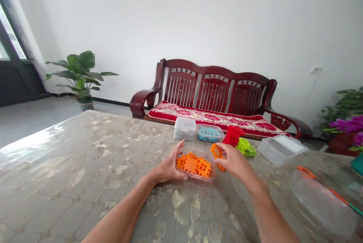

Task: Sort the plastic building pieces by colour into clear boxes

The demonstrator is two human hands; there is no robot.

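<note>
Left hand (170,165) spread round left end of clear box (200,179), gripping it. Right hand (236,159) curled at loose orange bits (216,150) just right of box; could not tell if pinching. Many orange bits (191,164) already lay inside; some outside. Blue bits (210,134) sat in tub (210,140) behind. Red bits (232,136), green bits (246,147) lay unboxed on tabletop (124,159).
</note>
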